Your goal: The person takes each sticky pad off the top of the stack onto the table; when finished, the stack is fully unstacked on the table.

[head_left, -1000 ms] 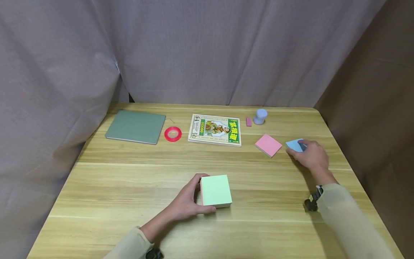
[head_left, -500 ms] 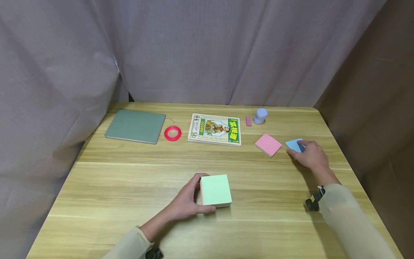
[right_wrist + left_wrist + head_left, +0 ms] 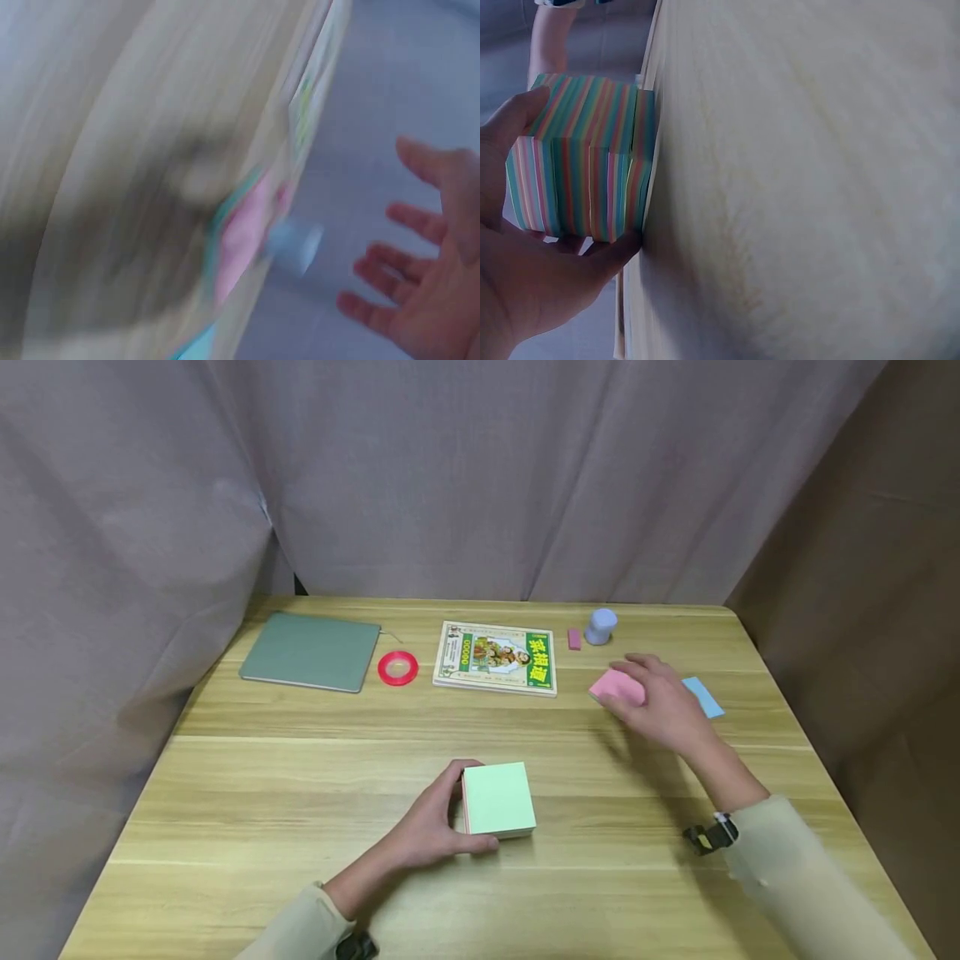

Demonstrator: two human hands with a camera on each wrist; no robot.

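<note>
A thick block of note paper with a green top [image 3: 498, 799] stands on the wooden table [image 3: 300, 793] near the front middle. My left hand [image 3: 431, 827] grips its left side, thumb behind and fingers in front; the left wrist view shows its striped edges [image 3: 585, 161] in my fingers [image 3: 600, 259]. My right hand [image 3: 660, 706] hovers with spread fingers over the pink note pad [image 3: 617, 687] at the right. The right wrist view is blurred; it shows the open palm [image 3: 427, 300] and the pink pad [image 3: 247, 232]. A blue note sheet [image 3: 705, 696] lies just right of that hand.
Along the back of the table lie a grey-green mat [image 3: 311, 652], a red tape roll [image 3: 397, 667], a book with a green and yellow cover [image 3: 497, 657], a small pink eraser [image 3: 574, 639] and a pale blue cylinder [image 3: 600, 627]. Curtains close the table in.
My right hand has left the blue sheet and moved left over the pink pad, fingers now spread. The left hand and the green-topped block have not moved.
</note>
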